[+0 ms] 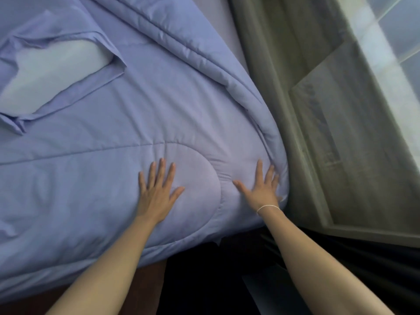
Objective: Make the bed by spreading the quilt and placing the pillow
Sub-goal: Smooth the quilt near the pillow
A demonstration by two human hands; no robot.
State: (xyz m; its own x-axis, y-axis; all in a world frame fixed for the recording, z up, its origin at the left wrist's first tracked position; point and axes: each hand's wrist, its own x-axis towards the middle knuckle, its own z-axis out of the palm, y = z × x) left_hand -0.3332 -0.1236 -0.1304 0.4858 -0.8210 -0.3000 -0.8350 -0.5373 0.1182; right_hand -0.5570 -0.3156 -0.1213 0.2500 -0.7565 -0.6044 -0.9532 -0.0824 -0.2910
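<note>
A lavender quilt (pixel 113 123) lies spread over the bed and reaches down to its near corner. My left hand (pixel 156 192) rests flat on the quilt with straight, spread fingers. My right hand (pixel 263 187) lies flat on the quilt close to the corner's right edge, fingers spread, a thin bracelet on the wrist. At the upper left lies the pillow (pixel 52 73), its white filling showing out of an open lavender case. A folded band of quilt runs along the bed's right side.
A grey-green curtain (pixel 318 123) hangs right beside the bed's right edge, with a bright window (pixel 391 37) behind it. Dark floor and a brown bed frame (pixel 145 285) show below the quilt's near edge.
</note>
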